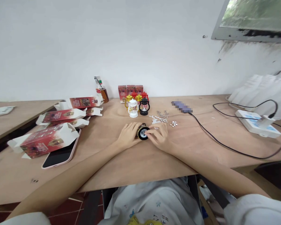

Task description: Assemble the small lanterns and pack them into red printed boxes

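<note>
Head view: a broad brown wooden table (140,168) fills the lower half, against a white painted wall (140,40). Opened red-and-white cardboard boxes (46,142) lie at left, the nearest overlapping a dark-screened phone with a pink edge (61,154). At right sits a white rectangular power strip (258,123). Near the table's front middle, the left hand (129,135) is clamped on a round black-based piece with a gold rim (143,133), its base turned toward the camera. Fingertips of the right hand (159,137) touch the base's pale centre; whether they pinch anything, I cannot tell. Beyond the hands, a small white plastic lantern (133,109) stands upright beside a small black plastic lantern (144,107). Tiny round silvery discs (173,124) lie just beyond the right hand.
</note>
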Demonstrator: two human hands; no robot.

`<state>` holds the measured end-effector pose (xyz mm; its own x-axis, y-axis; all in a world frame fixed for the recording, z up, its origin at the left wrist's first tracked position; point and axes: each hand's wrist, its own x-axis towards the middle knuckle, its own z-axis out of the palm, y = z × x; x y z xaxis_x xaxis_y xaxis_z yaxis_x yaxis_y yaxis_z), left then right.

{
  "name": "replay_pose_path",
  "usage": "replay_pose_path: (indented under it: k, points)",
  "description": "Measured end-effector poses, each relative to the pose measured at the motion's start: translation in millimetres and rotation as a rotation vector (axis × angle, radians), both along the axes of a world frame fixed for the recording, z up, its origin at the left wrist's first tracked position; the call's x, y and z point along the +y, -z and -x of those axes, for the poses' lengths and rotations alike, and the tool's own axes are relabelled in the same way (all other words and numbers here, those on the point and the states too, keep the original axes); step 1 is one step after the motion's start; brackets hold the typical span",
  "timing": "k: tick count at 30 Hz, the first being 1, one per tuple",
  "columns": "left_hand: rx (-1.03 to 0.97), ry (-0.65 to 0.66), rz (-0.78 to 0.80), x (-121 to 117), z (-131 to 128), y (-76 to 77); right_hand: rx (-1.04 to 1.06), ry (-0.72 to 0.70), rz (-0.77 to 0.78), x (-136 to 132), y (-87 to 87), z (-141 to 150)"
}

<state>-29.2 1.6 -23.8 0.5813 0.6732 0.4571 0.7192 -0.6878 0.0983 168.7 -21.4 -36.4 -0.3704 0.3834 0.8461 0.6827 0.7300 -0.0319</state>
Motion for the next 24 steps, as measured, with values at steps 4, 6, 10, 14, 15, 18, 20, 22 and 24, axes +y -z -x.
replay_pose_path:
  k: [4, 6, 10, 14, 15, 18, 20, 22, 24]
  points:
    - [-0.006, -0.014, 0.003, -0.8, 0.0, -1.2, 0.129, 0.034, -0.001, 10.6, -4.6, -8.2]
    - [-0.007, -0.017, 0.008, -1.7, 0.5, -2.6, 0.214, 0.118, 0.028, 26.0, -9.4, -25.0]
    - [-0.017, -0.005, 0.017, -2.2, 2.2, -4.0, 0.196, 0.313, 0.237, 63.9, -17.0, -77.9]
    - [-0.01, -0.013, 0.027, -0.9, 2.9, -2.6, -0.127, 0.363, 0.463, 78.9, -19.0, -109.7]
    - [-0.005, -0.018, 0.027, -0.6, 2.9, -2.4, -0.196, 0.384, 0.479, 78.3, -19.5, -110.3]
    - [0.006, -0.021, 0.024, -1.0, 2.7, -3.0, -0.341, 0.444, 0.52, 72.6, -22.3, -101.6]
    - [0.013, -0.023, 0.029, -1.8, 2.6, -3.9, -0.401, 0.5, 0.565, 68.6, -25.0, -94.2]
    - [0.018, -0.029, 0.032, -2.5, 2.4, -4.7, -0.442, 0.559, 0.622, 65.4, -28.0, -89.4]
    - [0.021, -0.032, 0.03, -2.8, 2.2, -4.9, -0.466, 0.596, 0.665, 62.9, -31.2, -87.0]
